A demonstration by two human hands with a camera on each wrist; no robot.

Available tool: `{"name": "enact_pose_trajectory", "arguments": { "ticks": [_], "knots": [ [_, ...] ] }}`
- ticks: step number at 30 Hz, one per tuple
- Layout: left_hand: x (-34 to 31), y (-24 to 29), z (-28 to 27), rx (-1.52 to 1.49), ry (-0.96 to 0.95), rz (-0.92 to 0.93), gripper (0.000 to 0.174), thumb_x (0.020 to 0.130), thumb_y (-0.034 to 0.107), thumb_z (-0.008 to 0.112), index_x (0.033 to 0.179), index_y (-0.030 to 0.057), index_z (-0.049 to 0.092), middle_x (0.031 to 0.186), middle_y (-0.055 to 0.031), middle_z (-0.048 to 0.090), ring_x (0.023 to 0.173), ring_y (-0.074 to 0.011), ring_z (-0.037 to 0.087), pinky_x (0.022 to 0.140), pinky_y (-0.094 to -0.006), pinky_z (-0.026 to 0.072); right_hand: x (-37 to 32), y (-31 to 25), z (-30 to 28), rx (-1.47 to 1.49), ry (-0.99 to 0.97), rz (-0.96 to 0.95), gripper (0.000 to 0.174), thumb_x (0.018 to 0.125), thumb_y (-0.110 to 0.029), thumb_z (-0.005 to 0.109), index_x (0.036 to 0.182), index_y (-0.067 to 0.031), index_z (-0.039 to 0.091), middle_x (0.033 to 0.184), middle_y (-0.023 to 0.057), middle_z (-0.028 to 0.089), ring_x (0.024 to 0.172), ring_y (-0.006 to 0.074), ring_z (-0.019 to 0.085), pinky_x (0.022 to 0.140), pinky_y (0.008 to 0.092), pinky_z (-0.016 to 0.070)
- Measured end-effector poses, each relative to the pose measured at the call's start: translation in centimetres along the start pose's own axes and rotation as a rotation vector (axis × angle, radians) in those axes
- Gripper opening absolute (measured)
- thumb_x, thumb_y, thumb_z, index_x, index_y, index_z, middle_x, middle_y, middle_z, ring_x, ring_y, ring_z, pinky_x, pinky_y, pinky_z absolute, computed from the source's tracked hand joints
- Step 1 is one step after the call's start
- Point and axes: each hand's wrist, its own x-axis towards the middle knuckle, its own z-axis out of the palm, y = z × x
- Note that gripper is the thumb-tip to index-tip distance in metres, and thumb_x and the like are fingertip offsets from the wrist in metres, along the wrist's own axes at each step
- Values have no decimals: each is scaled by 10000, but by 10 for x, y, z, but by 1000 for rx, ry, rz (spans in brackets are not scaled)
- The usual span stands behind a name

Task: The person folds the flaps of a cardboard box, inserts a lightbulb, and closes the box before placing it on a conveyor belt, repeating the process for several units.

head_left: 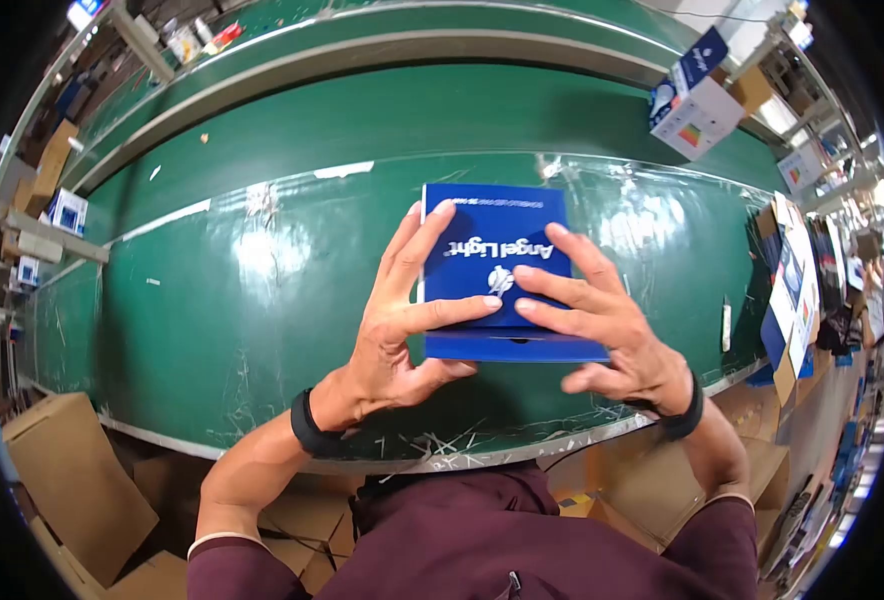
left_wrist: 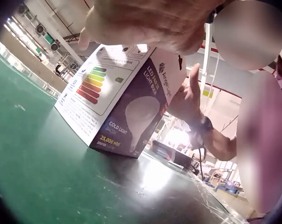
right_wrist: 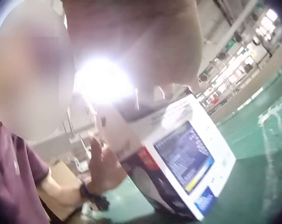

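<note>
A blue-topped light bulb box [head_left: 492, 220] stands on the green table in front of the torso, its near flap [head_left: 517, 347] sticking out towards the body. My left hand [head_left: 392, 325] touches the lid with spread, fairly straight fingers, its thumb by the flap's left end. Several fingertips of my right hand [head_left: 627, 335] rest on the lid's right part, the thumb held off to the side. In the left wrist view the box [left_wrist: 115, 100] shows an energy chart and a bulb picture. The right wrist view shows another printed side of the box [right_wrist: 183, 158].
Another box [head_left: 697, 115] with raised flaps stands at the back right of the table [head_left: 312, 110]. Flattened printed cartons [head_left: 790, 285] lie stacked at the right edge, near a small white strip [head_left: 727, 327]. Brown cartons [head_left: 82, 480] stand below the near edge.
</note>
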Motion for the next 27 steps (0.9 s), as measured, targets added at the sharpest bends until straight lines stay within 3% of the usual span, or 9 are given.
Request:
{"name": "enact_pose_trajectory", "arguments": {
  "ticks": [3, 4, 7, 8, 12, 15, 19, 23, 27],
  "knots": [
    [4, -6, 3, 24, -2, -33, 307, 887, 330, 775, 1184, 260, 806, 1643, -196, 374, 1517, -486, 272, 1224, -590, 221, 0, 10, 5, 131, 74, 20, 568, 949, -589, 647, 1292, -146, 736, 1538, 64, 555, 1531, 396, 319, 1214, 635, 201],
    [4, -5, 5, -28, 41, -102, 351, 915, 284, 753, 1255, 194, 761, 1627, -181, 397, 1498, -440, 321, 1218, -554, 253, 2, 8, 8, 248, 154, 79, 430, 950, -452, 721, 1228, -126, 758, 1472, 79, 602, 1483, 362, 390, 1216, 544, 264],
    [10, 13, 16, -271, 203, -400, 512, 976, 164, 687, 1458, 46, 559, 1610, -148, 416, 1442, -302, 430, 1193, -431, 339, 17, -5, 22, 322, 481, 346, 353, 938, -269, 764, 1246, -100, 733, 1344, 104, 660, 1431, 346, 446, 1193, 462, 328],
    [12, 21, 19, -368, 254, -486, 605, 996, 115, 656, 1549, 0, 442, 1613, -136, 408, 1416, -243, 463, 1179, -376, 370, 20, 7, 29, 286, 535, 342, 527, 923, -160, 771, 1411, -59, 600, 1371, 140, 606, 1386, 307, 491, 1161, 410, 377],
    [21, 22, 21, -540, 290, -495, 688, 1011, 71, 609, 1627, 39, 305, 1638, -141, 357, 1401, -187, 463, 1149, -335, 400, 39, -6, 51, 821, 676, 375, 832, 972, -189, 720, 1608, 40, 234, 1579, 199, 366, 1414, 236, 441, 1179, 359, 354],
    [22, 16, 19, -772, 287, -561, 655, 1024, 62, 573, 1627, 55, 317, 1690, -125, 285, 1484, -193, 377, 1203, -346, 328, 39, -11, 53, 934, 704, 394, 863, 982, -181, 694, 1619, 66, 167, 1573, 195, 384, 1435, 241, 416, 1191, 366, 335],
    [19, 6, 21, -548, 255, -546, 579, 1077, 177, 530, 1616, 63, 352, 1745, -139, 112, 1564, -223, 221, 1239, -353, 225, 40, -10, 55, 1029, 687, 433, 897, 969, -170, 697, 1621, 74, 132, 1579, 192, 382, 1441, 244, 416, 1203, 363, 315],
    [25, 17, 24, -795, 354, -586, 567, 1087, 161, 504, 1611, 23, 335, 1698, -162, 265, 1540, -206, 290, 1213, -306, 275, 40, -3, 51, 1109, 650, 497, 892, 947, -150, 704, 1625, 57, 162, 1604, 197, 357, 1465, 252, 390, 1222, 361, 280],
    [20, 6, 24, -653, 331, -628, 599, 1095, 152, 478, 1629, 1, 254, 1649, -145, 368, 1481, -201, 390, 1206, -311, 304, 43, -4, 55, 1102, 699, 486, 880, 943, -143, 678, 1626, 57, 160, 1614, 193, 345, 1482, 253, 369, 1228, 363, 267]
  ]
}}
